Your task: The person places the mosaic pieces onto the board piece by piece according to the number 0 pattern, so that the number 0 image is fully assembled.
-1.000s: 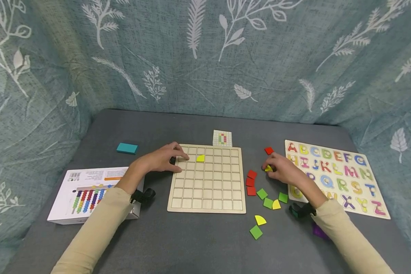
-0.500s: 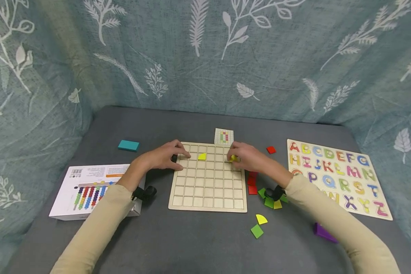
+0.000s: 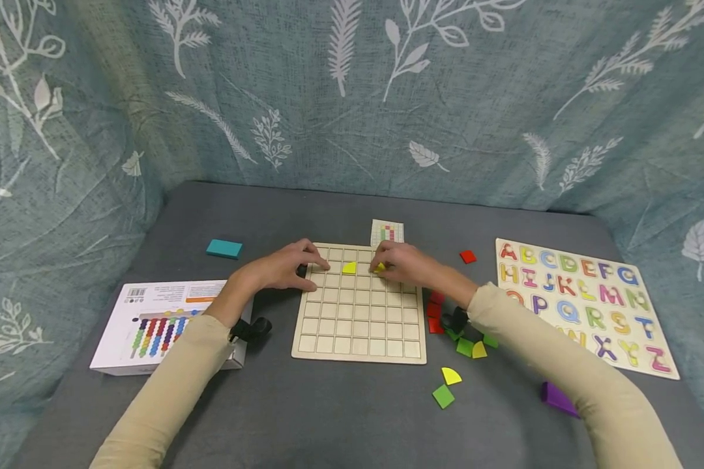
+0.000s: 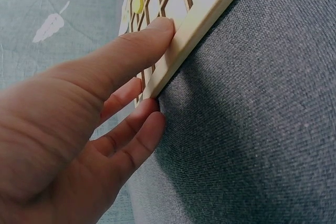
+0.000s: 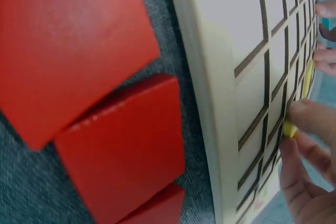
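Observation:
The wooden grid board (image 3: pixel 346 348) lies flat on the table, a yellow quarter-round tile (image 3: pixel 349 268) set in one of its upper squares. My left hand (image 3: pixel 281 266) rests at the board's left edge; in the left wrist view the thumb (image 4: pixel 157 31) touches the top and the fingers sit along the side. Over the upper right squares, my right hand (image 3: pixel 407 264) pinches another yellow tile (image 5: pixel 289 128) between thumb and fingertips, its shape mostly covered. Behind the board is a small pattern card (image 3: pixel 387 230), partly overlapped by the right hand.
Red square tiles (image 5: pixel 126 150) lie beside the board's right edge, with green tiles (image 3: pixel 443 396) and yellow quarter-rounds (image 3: pixel 451 376) nearby. An alphabet board (image 3: pixel 586 306) lies at right, a purple block (image 3: pixel 558 398) before it. At left are an abacus box (image 3: pixel 114 345) and a teal block (image 3: pixel 224 249).
My right hand has moved left from the loose tiles beside the alphabet board onto the grid board, carrying the yellow tile. The left hand stays at the board's left edge.

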The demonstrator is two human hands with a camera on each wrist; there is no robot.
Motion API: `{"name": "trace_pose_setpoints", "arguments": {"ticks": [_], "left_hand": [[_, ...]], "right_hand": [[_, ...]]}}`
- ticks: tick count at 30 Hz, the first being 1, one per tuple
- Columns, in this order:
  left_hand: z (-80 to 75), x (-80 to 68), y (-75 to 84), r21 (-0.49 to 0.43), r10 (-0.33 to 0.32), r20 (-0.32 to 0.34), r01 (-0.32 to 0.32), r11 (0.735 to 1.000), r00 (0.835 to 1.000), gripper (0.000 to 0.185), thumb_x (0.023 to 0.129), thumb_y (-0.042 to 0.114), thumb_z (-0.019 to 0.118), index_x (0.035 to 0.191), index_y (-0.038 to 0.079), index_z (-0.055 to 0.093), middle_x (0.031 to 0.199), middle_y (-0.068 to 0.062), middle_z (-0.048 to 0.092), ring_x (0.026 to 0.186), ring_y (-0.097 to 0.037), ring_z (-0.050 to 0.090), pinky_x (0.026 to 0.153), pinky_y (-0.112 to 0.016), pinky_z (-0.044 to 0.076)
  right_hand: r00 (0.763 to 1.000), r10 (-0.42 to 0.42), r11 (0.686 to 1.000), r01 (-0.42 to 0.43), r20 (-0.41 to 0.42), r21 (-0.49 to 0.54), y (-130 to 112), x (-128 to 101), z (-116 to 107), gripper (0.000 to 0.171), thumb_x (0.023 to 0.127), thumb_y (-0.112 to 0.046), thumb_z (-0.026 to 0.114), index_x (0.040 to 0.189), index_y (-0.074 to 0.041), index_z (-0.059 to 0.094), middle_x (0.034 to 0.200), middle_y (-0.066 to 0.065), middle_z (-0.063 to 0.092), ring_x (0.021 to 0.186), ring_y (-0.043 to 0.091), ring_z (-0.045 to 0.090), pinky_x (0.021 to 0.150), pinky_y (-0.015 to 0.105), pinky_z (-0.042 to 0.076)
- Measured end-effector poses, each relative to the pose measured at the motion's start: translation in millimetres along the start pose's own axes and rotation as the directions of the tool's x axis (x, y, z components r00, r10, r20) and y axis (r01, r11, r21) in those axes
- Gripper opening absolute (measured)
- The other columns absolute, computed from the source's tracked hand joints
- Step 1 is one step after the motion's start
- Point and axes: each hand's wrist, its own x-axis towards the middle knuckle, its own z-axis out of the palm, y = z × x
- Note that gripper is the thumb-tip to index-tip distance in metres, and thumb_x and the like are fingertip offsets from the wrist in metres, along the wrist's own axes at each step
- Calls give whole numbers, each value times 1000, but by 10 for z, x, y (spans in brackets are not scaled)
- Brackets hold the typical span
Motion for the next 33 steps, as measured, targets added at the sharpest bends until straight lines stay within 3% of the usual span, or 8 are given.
{"name": "trace_pose_setpoints", "arguments": {"ticks": [6,10,18,24,28,33], "left_hand": [[-23,12,-1,2,8,1,-8,1000,1000,44,87,15,73,129,7,62,125,-16,45,114,-33,50,96,-48,45],[-49,18,11,8,2,-9,-2,1000,1000,43,87,14,73,129,7,62,125,-16,45,114,-34,49,97,-49,44],[-13,15,21,9,-8,4,8,1000,1000,44,87,15,73,128,8,63,125,-15,45,114,-32,49,96,-48,44],[7,12,8,11,-17,9,17,1000,1000,43,87,16,73,129,9,62,125,-15,45,115,-32,49,97,-49,44],[-2,8,16,4,-19,12,19,1000,1000,44,88,15,73,129,8,62,126,-15,45,116,-32,49,98,-49,44],[-10,0,27,-4,-27,14,27,1000,1000,44,88,15,72,129,9,62,126,-15,45,117,-33,48,98,-50,43]], "right_hand": [[996,-75,992,68,-58,-103,-28,10,50,12,82,-6,75,93,-6,79,90,10,66,77,19,66,65,26,54],[994,-82,983,70,-66,-171,-56,14,39,12,83,-7,74,94,-7,79,88,10,66,76,20,67,64,28,54],[991,4,942,41,133,-333,-161,-63,0,23,91,-12,67,112,-14,75,109,11,65,98,24,66,76,32,56],[989,40,966,-1,143,-259,-174,-126,21,29,92,-9,66,120,-14,70,126,17,62,112,31,61,88,39,54],[993,64,984,-46,100,-172,-115,-218,6,36,92,-11,66,128,-11,65,134,20,56,120,36,57,96,47,50],[984,177,978,-175,13,-112,41,-437,-148,47,90,-13,69,135,-6,57,135,23,54,119,39,55,95,52,48]]}}
